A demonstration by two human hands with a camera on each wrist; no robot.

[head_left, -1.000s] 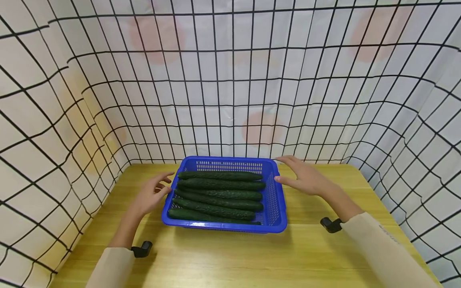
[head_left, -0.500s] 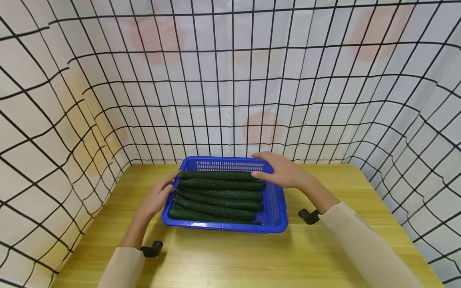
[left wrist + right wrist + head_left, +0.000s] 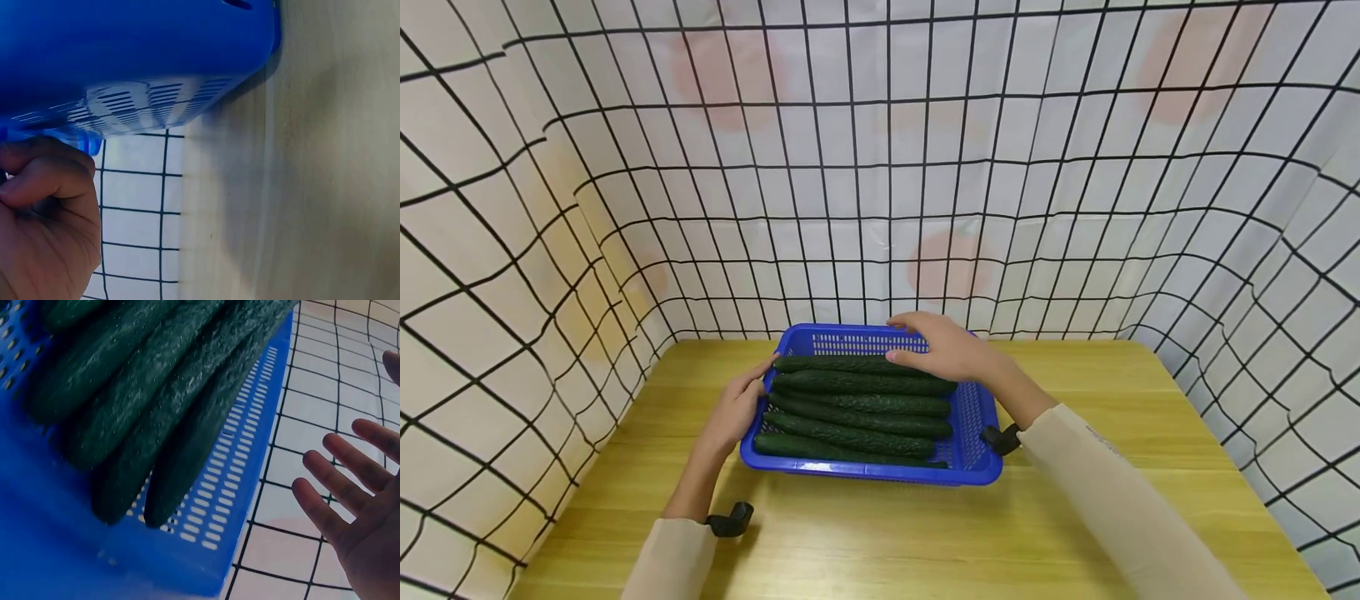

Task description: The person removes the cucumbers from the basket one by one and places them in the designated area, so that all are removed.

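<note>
Cucumbers [image 3: 868,403] lie inside the basket [image 3: 872,472]; the left hand [image 3: 733,412] grips its left rim, the right hand [image 3: 951,348], fingers apart, hovers near its far rim. One-sided lifting could tip it, rolling them.

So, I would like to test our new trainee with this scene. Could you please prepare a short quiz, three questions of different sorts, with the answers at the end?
1. Choose one: the long, dark-green cucumbers lie (a) beside, (b) inside or (c) underneath the blue perforated plastic basket.
2. True or false: the person's bare right grip is wrapped around a cucumber.
3. Short answer: at which part of the basket is the person's bare left grip?

Key:
1. b
2. False; its fingers are spread and hold nothing.
3. The rim at the basket's left end.
</note>
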